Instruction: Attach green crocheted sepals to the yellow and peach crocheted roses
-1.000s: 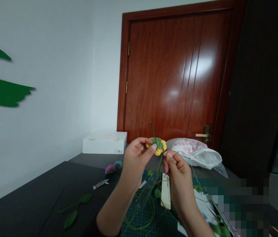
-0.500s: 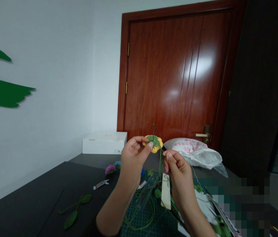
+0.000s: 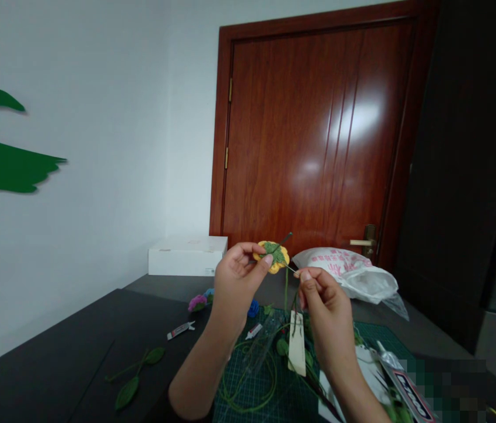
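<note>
A crocheted flower (image 3: 279,254) with yellow petals and a green back is pinched between the thumb and fingers of my left hand (image 3: 244,267). From its green middle a thin dark green stem (image 3: 284,239) leans up to the right. My right hand (image 3: 318,288) has thumb and forefinger closed on a thin needle (image 3: 292,270), whose far end meets the flower's lower right edge. Green yarn (image 3: 286,294) hangs down below the flower. Whether the needle's tip is inside the stitches is too small to tell.
A green cutting mat (image 3: 248,405) carries coiled green yarn and a cream card (image 3: 297,346). Leaves (image 3: 127,392), a small glue tube (image 3: 180,331) and a pink crocheted flower (image 3: 197,303) lie left. Behind stand a white box (image 3: 186,256) and a white plastic bag (image 3: 331,263).
My right hand has moved a little to the right with the needle, and more of the needle shows. The stem has tipped from upright towards the right. My left hand has barely moved.
</note>
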A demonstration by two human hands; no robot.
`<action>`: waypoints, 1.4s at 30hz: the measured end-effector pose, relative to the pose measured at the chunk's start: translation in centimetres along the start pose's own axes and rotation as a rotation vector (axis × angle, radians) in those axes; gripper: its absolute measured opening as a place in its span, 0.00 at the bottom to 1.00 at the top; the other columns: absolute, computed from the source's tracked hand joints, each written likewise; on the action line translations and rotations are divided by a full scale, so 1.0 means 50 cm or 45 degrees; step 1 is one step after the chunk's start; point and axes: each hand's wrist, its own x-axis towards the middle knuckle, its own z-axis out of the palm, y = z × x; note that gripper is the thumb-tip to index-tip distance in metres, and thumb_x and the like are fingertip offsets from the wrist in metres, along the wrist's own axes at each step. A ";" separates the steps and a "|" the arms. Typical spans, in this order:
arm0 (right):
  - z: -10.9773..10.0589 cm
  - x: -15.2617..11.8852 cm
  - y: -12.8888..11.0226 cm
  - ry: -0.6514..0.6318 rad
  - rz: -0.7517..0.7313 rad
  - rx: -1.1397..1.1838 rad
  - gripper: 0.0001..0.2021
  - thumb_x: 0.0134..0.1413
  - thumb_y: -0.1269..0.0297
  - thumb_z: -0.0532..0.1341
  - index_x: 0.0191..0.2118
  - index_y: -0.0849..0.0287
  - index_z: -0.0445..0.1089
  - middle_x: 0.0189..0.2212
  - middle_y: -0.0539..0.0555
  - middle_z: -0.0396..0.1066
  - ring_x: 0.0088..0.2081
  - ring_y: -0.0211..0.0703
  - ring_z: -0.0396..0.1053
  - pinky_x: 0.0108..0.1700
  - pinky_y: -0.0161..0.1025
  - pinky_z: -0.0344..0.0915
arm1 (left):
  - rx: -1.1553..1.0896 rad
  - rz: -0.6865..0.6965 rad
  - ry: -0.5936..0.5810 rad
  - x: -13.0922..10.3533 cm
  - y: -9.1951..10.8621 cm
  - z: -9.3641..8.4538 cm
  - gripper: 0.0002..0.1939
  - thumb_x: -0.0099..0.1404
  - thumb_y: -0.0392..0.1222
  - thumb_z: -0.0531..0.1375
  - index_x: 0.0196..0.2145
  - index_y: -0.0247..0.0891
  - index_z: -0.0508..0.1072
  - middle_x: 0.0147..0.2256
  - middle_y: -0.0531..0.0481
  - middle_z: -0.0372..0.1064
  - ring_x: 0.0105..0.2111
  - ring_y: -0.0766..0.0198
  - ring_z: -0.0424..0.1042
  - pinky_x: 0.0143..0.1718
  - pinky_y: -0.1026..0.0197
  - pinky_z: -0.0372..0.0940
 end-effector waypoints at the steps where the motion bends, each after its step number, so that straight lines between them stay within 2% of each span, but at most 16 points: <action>1: -0.002 0.000 0.000 0.004 -0.012 -0.050 0.15 0.61 0.51 0.57 0.31 0.57 0.67 0.17 0.44 0.57 0.20 0.36 0.55 0.24 0.33 0.51 | 0.008 0.001 0.001 0.001 0.000 -0.002 0.07 0.56 0.34 0.67 0.33 0.37 0.71 0.32 0.51 0.75 0.33 0.66 0.76 0.37 0.64 0.71; 4: -0.010 -0.003 -0.005 0.038 -0.121 -0.295 0.14 0.62 0.52 0.56 0.33 0.57 0.68 0.17 0.44 0.59 0.20 0.37 0.58 0.24 0.34 0.53 | 0.044 0.014 0.003 0.001 0.003 -0.005 0.08 0.56 0.33 0.67 0.33 0.37 0.71 0.32 0.51 0.75 0.34 0.65 0.76 0.39 0.64 0.72; 9: -0.021 -0.009 -0.022 0.148 -0.429 -0.761 0.12 0.64 0.57 0.55 0.35 0.57 0.71 0.23 0.50 0.70 0.23 0.41 0.66 0.29 0.36 0.57 | 0.130 0.055 -0.004 -0.002 0.010 -0.003 0.07 0.55 0.34 0.67 0.32 0.36 0.72 0.34 0.49 0.73 0.36 0.64 0.76 0.42 0.62 0.72; 19: -0.015 -0.019 -0.023 0.219 -0.654 -0.990 0.09 0.64 0.62 0.56 0.35 0.57 0.71 0.25 0.53 0.74 0.24 0.44 0.70 0.29 0.38 0.56 | 0.207 0.114 -0.046 -0.001 0.011 -0.004 0.06 0.55 0.33 0.66 0.31 0.37 0.73 0.35 0.48 0.72 0.37 0.63 0.75 0.42 0.61 0.72; 22: -0.015 -0.015 -0.020 0.163 -0.547 -0.867 0.10 0.65 0.60 0.55 0.36 0.58 0.71 0.25 0.52 0.73 0.24 0.42 0.69 0.29 0.37 0.57 | 0.161 0.048 -0.075 -0.003 0.012 -0.003 0.07 0.54 0.33 0.67 0.31 0.37 0.73 0.34 0.49 0.72 0.36 0.64 0.75 0.42 0.63 0.71; 27: -0.015 -0.008 -0.016 0.082 -0.253 -0.592 0.15 0.65 0.54 0.53 0.34 0.57 0.69 0.18 0.46 0.64 0.20 0.39 0.62 0.24 0.34 0.55 | 0.037 -0.062 -0.063 -0.003 0.008 -0.001 0.09 0.54 0.34 0.68 0.32 0.36 0.72 0.32 0.50 0.73 0.34 0.65 0.74 0.37 0.65 0.70; 35: -0.017 -0.010 -0.025 0.142 -0.288 -0.603 0.15 0.63 0.53 0.55 0.33 0.57 0.71 0.19 0.47 0.65 0.20 0.39 0.61 0.25 0.35 0.54 | 0.018 -0.046 -0.013 -0.002 0.010 -0.001 0.09 0.54 0.34 0.68 0.32 0.36 0.72 0.33 0.50 0.74 0.35 0.66 0.75 0.38 0.65 0.70; 38: -0.015 -0.010 -0.021 0.114 -0.202 -0.498 0.15 0.62 0.52 0.56 0.33 0.57 0.70 0.17 0.46 0.62 0.19 0.38 0.60 0.24 0.34 0.54 | 0.008 -0.050 -0.019 -0.002 0.010 -0.002 0.09 0.54 0.33 0.68 0.32 0.36 0.72 0.33 0.51 0.74 0.35 0.66 0.75 0.38 0.66 0.70; 42: -0.005 -0.008 -0.009 0.064 -0.026 -0.218 0.16 0.60 0.49 0.57 0.32 0.58 0.69 0.16 0.44 0.58 0.19 0.37 0.57 0.23 0.34 0.53 | -0.025 -0.069 -0.035 -0.002 0.006 -0.002 0.08 0.55 0.34 0.68 0.32 0.36 0.72 0.32 0.51 0.74 0.34 0.66 0.74 0.37 0.66 0.70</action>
